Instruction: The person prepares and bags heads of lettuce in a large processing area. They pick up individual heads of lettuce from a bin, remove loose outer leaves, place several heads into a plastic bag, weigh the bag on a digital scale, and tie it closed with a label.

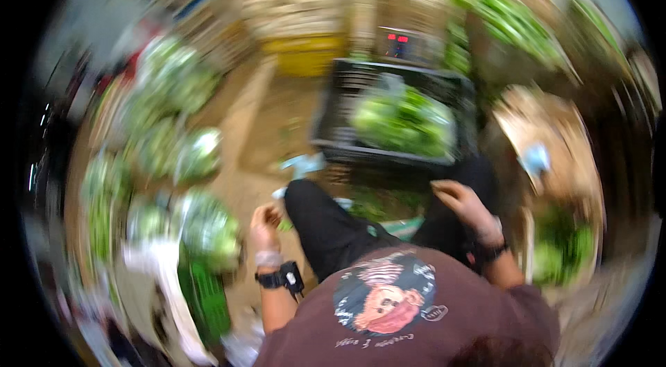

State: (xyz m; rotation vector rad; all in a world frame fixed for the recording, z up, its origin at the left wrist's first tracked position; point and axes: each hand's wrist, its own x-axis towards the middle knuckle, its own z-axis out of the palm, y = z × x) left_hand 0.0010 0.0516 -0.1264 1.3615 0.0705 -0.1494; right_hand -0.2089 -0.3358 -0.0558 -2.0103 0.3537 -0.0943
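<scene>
My left hand [264,227] hangs beside my left knee over the brown floor; its fingers look curled but are smeared by motion, and nothing shows in them. My right hand [463,203] is above my right thigh, fingers stretched toward the middle, holding nothing that I can see. Both wrists carry a pale, see-through cuff and a dark band. In front of my knees, a clear bag of leafy greens [409,121] sits in a black plastic crate [395,155], apart from both hands. A scale display [398,45] glows red just behind the crate.
Bagged green vegetables [201,228] are piled along the left, beside a green crate [208,297]. A yellow crate [302,53] stands at the back. Long green vegetables [517,23] fill a container at the back right. An opened cardboard box [562,124] is to the right.
</scene>
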